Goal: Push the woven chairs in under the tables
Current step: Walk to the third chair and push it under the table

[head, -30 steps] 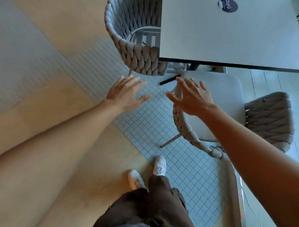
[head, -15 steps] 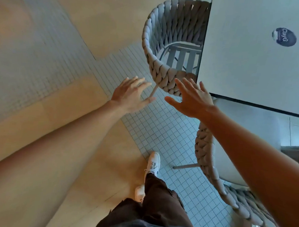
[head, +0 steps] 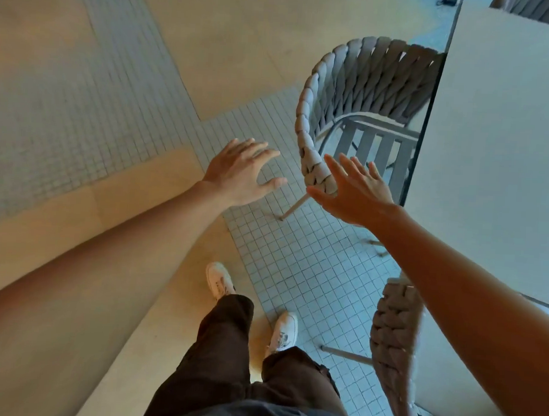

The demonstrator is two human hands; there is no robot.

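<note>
Small pale mosaic tiles [head: 299, 265] run in a band across the floor, bordered by smooth tan flooring [head: 74, 293]. On the right a white surface [head: 495, 161] with a dark edge fills much of the view.

One woven chair [head: 344, 94] stands at the left edge of that surface, its curved braided back facing out over the tiles. Its slatted seat [head: 376, 146] reaches partly beneath the surface edge, while the back and the near leg [head: 293, 207] stand clear of it. A second woven chair [head: 393, 348] sits nearer the person, along the near edge of the surface, and is partly hidden behind the right forearm.

Both arms are stretched forward toward the first chair. The left hand [head: 240, 171] is open, fingers spread and slightly curled, and hovers over the tiles just left of the chair back, holding nothing. The right hand [head: 352, 192] is also open, with fingers splayed, and lies in front of the lower end of the chair's woven rim; whether it touches the rim cannot be told. It grasps nothing.

Below the hands, dark trousers [head: 228, 363] and two white shoes [head: 219, 281] show, one on the tan flooring and one on the tiles.
</note>
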